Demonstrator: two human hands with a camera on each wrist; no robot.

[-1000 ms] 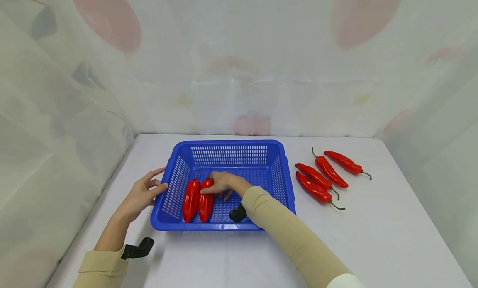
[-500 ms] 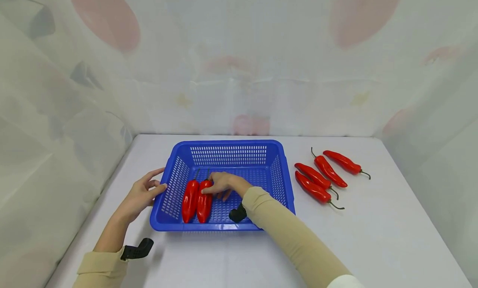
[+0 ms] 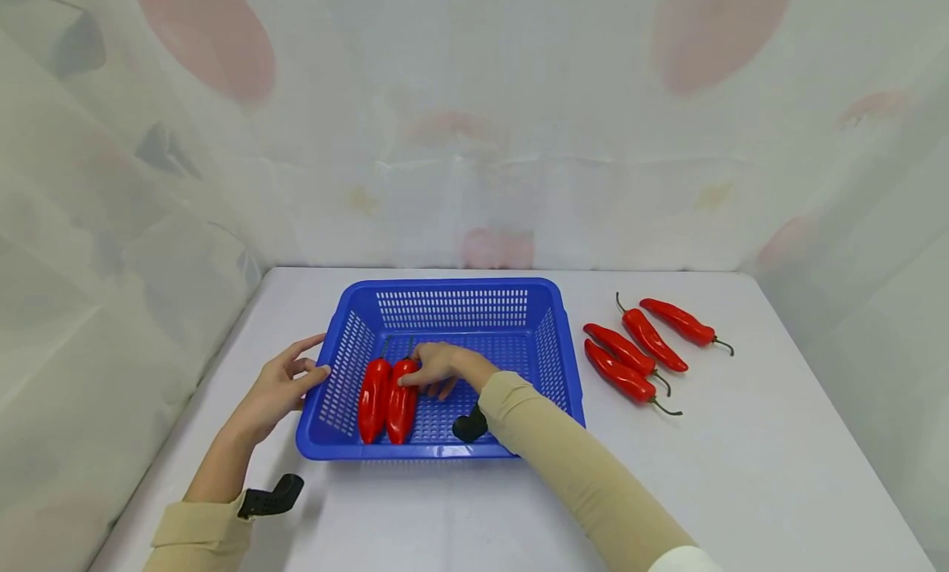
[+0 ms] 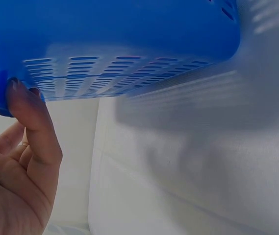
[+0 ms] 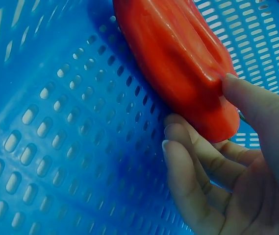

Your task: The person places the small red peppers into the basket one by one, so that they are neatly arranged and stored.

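Note:
Inside a blue plastic basket [image 3: 474, 451] two red chili peppers lie side by side near the left wall, stems away from me. My right hand [image 3: 442, 368] reaches into the basket and holds the right-hand red chili pepper [image 3: 401, 407] near its stem end. In the right wrist view the thumb presses on top of this pepper [image 5: 173, 63] and the fingertips are at its side. The other red chili pepper [image 3: 374, 403] lies close to its left. My left hand [image 3: 278, 388] pinches the basket's left rim, thumb on the rim; its fingertips are partly hidden.
Several more red chili peppers [image 3: 654, 339] lie on the white table [image 3: 741, 457] to the right of the basket. A patterned pale curtain [image 3: 474, 143] stands behind the table and on both sides. A black wrist camera [image 3: 272, 496] sits at the left cuff.
The right hand and its pepper have shifted slightly to the left, and the other pepper has moved left too. The left hand keeps its place on the rim.

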